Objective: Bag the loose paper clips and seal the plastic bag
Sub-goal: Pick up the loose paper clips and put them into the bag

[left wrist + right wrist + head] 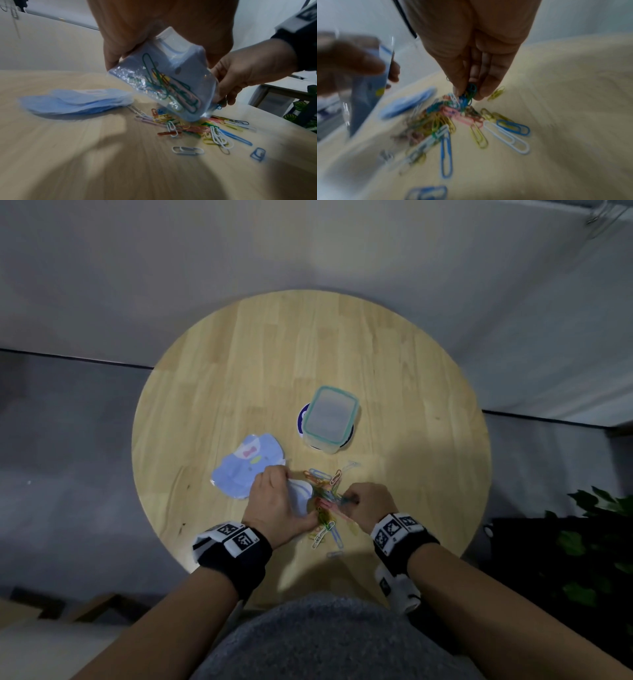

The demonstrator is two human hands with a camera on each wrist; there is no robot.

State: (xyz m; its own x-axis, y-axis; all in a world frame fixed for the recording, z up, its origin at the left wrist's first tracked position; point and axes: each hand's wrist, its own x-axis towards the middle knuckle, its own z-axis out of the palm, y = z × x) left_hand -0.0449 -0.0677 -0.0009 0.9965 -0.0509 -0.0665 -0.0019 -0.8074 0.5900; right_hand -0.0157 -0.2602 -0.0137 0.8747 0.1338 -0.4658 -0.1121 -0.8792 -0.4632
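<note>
The left hand [274,505] holds the bag [164,83] up off the surface [239,371], its fingers [111,54] curled round the bag's upper part; some clips already lie inside it, seen through the clear plastic in the left wrist view. The right hand [368,505] is down at the pile, its fingers [484,89] clenched in a pinch on a small bunch of clips [468,94]. The pile [325,501] lies near the surface's 6 o'clock edge, between the two hands, with a few strays toward 5 o'clock.

The step in hand is judged to be another pickup for the bag, and much of the pile is still out. To do it well, the bunch should lift straight up so that tangled neighbours drop free over the pile and do not scatter. The left hand would help by keeping the bag's mouth spread and turned toward 3 o'clock, where the right hand comes from; whether the mouth is open now cannot be told from these views. The clips should go in well past the seal strip before the pinch lets go, since a clip caught in the strip would likely stop the seal closing later.

A stack of spare bags [245,465] lies at 9 o'clock of the pile, and a lidded box [330,417] at 12 o'clock, both clear of the work.
</note>
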